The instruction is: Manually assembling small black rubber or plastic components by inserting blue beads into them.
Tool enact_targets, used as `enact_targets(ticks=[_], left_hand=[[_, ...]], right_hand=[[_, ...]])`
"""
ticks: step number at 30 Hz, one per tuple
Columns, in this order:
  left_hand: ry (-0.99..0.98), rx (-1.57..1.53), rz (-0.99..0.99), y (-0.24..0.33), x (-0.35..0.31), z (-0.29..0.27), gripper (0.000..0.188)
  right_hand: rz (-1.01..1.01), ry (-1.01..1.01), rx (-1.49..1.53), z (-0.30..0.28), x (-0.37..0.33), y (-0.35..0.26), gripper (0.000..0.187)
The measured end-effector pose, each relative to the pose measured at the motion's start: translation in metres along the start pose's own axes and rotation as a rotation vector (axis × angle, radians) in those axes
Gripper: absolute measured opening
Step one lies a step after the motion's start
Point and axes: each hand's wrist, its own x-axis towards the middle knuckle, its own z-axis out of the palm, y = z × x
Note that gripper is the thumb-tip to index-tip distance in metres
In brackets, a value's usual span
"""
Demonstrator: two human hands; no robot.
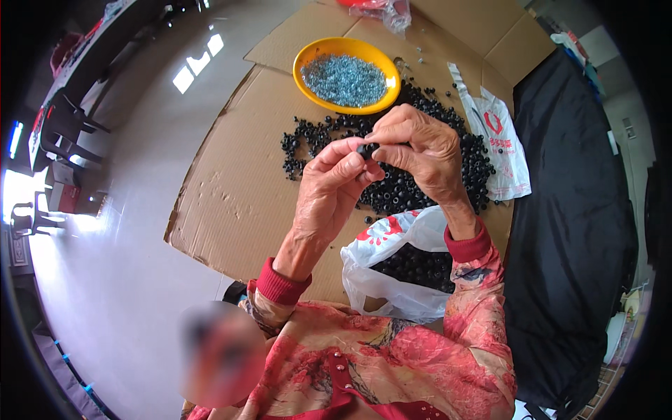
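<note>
My left hand point(330, 180) and my right hand point(425, 148) meet above the cardboard, fingertips close together. A small round black piece point(365, 150), bead-like, is pinched between the thumb and fingers of my left hand. My right thumb and fingertips close on the same spot; whether they grip that piece or another tiny part is hidden. Beneath and behind the hands spreads a loose pile of black bead-like pieces point(399, 192), some with a visible hole. Just beyond lies a yellow oval bowl point(299, 78) of tiny clear bluish pieces point(343, 80).
Close to my body, a white plastic bag point(360, 269) stands open with more black pieces inside. A flattened white bag point(514, 164) lies right of the pile. Cardboard sheeting point(224, 189) covers the work area. Black fabric point(560, 231) borders its right; pale floor point(133, 231) its left.
</note>
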Motion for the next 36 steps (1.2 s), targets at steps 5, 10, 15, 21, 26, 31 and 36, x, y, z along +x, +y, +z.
enact_targets(ticks=[5, 10, 15, 21, 26, 31, 36], left_hand=[[0.017, 0.035, 0.004, -0.001, 0.001, 0.002, 0.020], [-0.030, 0.020, 0.014, 0.003, 0.005, 0.003, 0.021], [0.015, 0.031, -0.003, 0.000, 0.003, 0.002, 0.020], [0.029, 0.021, -0.037, 0.000, -0.005, -0.001, 0.020], [0.035, -0.010, -0.044, 0.003, 0.000, 0.003, 0.019], [0.082, 0.012, -0.064, 0.004, 0.001, 0.006, 0.019], [0.075, -0.033, -0.073, 0.004, 0.003, 0.008, 0.019]], right_hand=[[0.013, -0.012, 0.009, 0.000, 0.001, -0.002, 0.012], [0.019, -0.030, 0.031, -0.002, 0.006, -0.005, 0.010], [0.014, -0.035, -0.047, -0.004, 0.003, -0.003, 0.012], [-0.010, -0.077, -0.073, -0.005, 0.001, -0.002, 0.009], [0.047, -0.057, -0.006, -0.006, 0.002, -0.003, 0.011], [-0.115, 0.003, -0.290, -0.002, 0.002, -0.004, 0.018], [-0.290, 0.012, -0.485, -0.001, 0.004, -0.010, 0.029]])
